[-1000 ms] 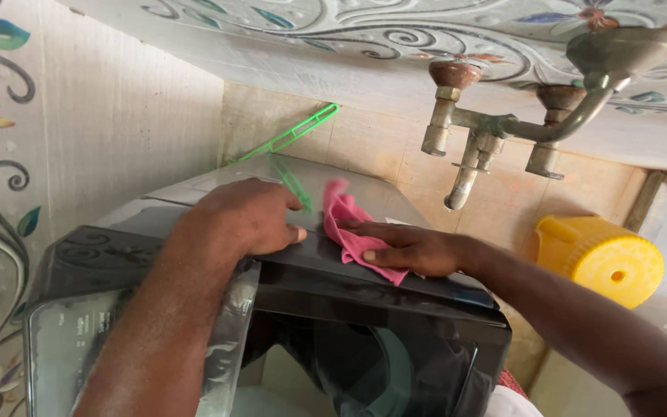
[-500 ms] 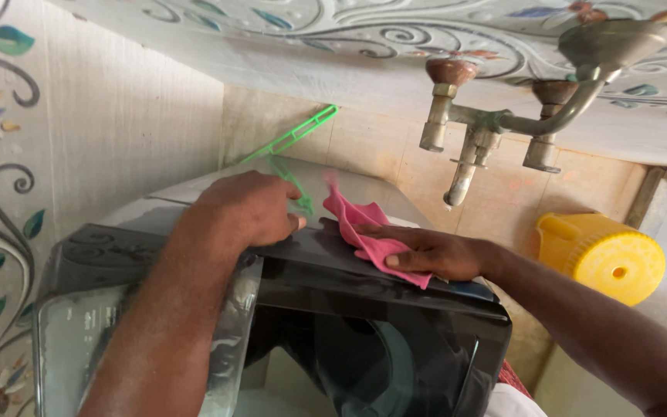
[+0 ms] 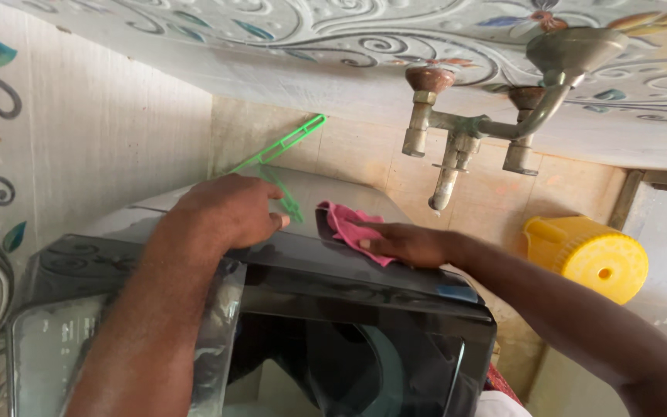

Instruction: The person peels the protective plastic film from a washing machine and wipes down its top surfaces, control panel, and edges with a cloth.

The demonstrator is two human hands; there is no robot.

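Wiping washer lid (image 3: pixel 326 259) beside tiled wall (image 3: pixel 94 131).

Two hands: left hand (image 3: pixel 229 212), right hand (image 3: pixel 403 243). One pink cloth (image 3: pixel 349 224). One washing machine (image 3: pixel 364 309). One green hanger (image 3: pixel 279 150). One yellow mug (image 3: pixel 588 255). One tap (image 3: pixel 445 166), two valve knobs, one shower head (image 3: pixel 577 50).

Pink cloth (image 3: pixel 353 228), crumpled, pressed flat under right hand (image 3: pixel 403 243) on the raised black glossy lid (image 3: pixel 349 266) of the washer, near its upper edge. Left hand (image 3: pixel 229 212) resting palm-down on the lid just beside, fingertips close to the cloth.
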